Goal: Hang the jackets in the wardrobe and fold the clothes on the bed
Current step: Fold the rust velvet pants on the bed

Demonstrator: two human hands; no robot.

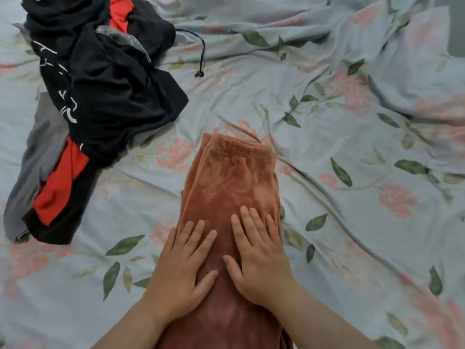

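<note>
My grip is released on both sides: the left hand (pixel 181 270) and the right hand (pixel 261 260) lie flat, fingers straight and spread, pressing on the rust-coloured velvet trousers (pixel 234 177) and grasping nothing. The trousers lie lengthwise on the bed (pixel 352 222). I think they are doubled leg over leg, but the near end runs under my forearms and out of view, so I cannot be sure. Their elastic waistband (pixel 236 147) is at the end far from my hands. Both palms sit side by side on the middle stretch, close together. Up and to the left of the trousers, well apart from them, lies a heap of unfolded clothes (pixel 100 84) in black, red and grey. A black drawstring cord (pixel 201 54) trails from its right side.

I judge the step in hand to be smoothing this garment before its next fold. To do it well I would sweep the palms from the centre line out to the edges, so creases run off the sides and the nap does not bunch. Then I would check the seams sit square and bring the near end up to the waistband in one even fold. The sheet (pixel 125 197) beneath the trousers is rumpled, so light pressure should avoid dragging it along.
</note>
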